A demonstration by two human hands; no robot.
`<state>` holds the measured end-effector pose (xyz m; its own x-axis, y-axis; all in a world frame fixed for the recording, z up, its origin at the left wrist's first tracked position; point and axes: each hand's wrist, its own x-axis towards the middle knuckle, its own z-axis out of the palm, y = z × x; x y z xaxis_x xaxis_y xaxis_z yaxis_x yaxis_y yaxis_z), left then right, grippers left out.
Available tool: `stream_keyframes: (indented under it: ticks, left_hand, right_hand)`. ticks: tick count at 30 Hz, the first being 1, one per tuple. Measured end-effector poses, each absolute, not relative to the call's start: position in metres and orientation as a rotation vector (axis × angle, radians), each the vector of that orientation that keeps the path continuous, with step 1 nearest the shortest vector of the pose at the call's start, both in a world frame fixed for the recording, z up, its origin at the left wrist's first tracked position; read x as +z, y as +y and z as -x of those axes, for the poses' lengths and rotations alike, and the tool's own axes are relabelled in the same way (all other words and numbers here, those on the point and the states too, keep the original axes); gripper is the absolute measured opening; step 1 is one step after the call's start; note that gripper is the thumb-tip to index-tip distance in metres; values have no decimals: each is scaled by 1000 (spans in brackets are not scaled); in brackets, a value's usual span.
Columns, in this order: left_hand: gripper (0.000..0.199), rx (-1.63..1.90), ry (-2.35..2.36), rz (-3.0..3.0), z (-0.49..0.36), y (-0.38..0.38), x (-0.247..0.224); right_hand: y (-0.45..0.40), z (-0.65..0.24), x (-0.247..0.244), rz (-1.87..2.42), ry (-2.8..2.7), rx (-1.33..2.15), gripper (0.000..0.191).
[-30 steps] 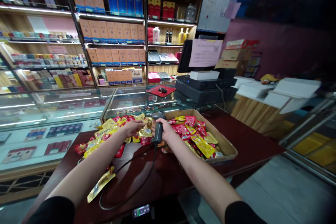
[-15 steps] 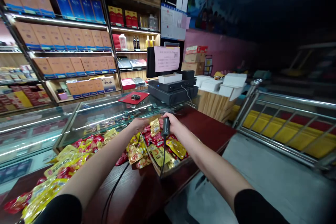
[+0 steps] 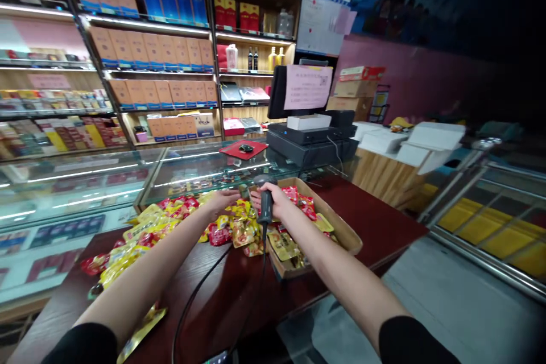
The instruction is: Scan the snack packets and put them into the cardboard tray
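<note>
Wrapped round the grip of a dark corded handheld scanner (image 3: 266, 207) is my right hand (image 3: 273, 198), over the left edge of a cardboard box (image 3: 350, 233). Red and yellow snack packets (image 3: 285, 245) lie inside the box. My left hand (image 3: 222, 202) has its fingers apart above a pile of packets (image 3: 245, 224) beside the box, and nothing shows in it. More packets (image 3: 140, 239) spread leftward over the dark red table (image 3: 230, 296), partly behind my left forearm. The scanner's black cable hangs down over the table.
Beyond the table stands a glass display case (image 3: 200, 168) with a red mat (image 3: 243, 149). A monitor (image 3: 302, 91) rises above a black cash drawer (image 3: 309, 148). White boxes (image 3: 384, 139) sit at the right, near a metal railing (image 3: 482, 193). Shelves of boxed goods line the back.
The view has turned left. My left hand now shows its fingers apart over the loose packets, and my right hand with the scanner has moved to the box's left edge.
</note>
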<state>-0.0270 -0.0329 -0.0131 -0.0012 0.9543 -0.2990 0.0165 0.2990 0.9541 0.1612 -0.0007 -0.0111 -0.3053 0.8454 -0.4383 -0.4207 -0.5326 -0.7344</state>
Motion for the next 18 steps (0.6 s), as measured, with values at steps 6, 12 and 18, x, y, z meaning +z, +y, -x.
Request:
stream_keyframes:
  ticks: [6, 12, 18]
  left_hand:
    - [43, 1131, 1509, -1138, 123, -109, -39]
    - [36, 998, 2212, -1664, 185, -159, -54]
    - [41, 497, 2620, -1857, 178, -176, -75]
  right_hand:
    - [-25, -82, -37, 1042, -716, 2117, 8]
    - [-57, -24, -69, 1024, -690, 2310, 9]
    - [-84, 18, -91, 1037, -666, 2374, 7]
